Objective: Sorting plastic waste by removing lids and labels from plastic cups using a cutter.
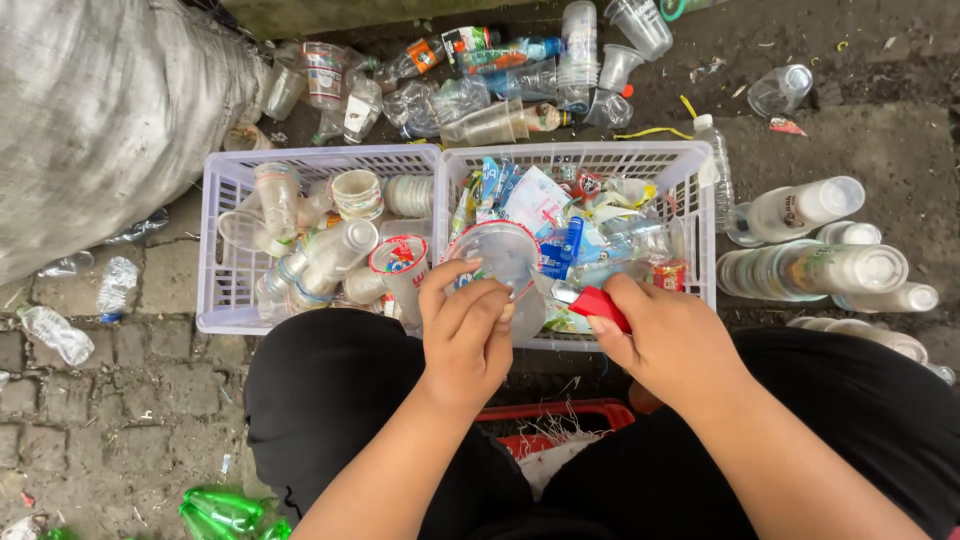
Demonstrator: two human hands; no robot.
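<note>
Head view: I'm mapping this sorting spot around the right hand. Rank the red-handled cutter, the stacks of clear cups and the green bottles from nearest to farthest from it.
1. Red-handled cutter: gripped in the right hand.
2. Stacks of clear cups: lying on the ground to the hand's right, beside the right basket.
3. Green bottles: on the ground at bottom left, past the person's left knee.
</note>
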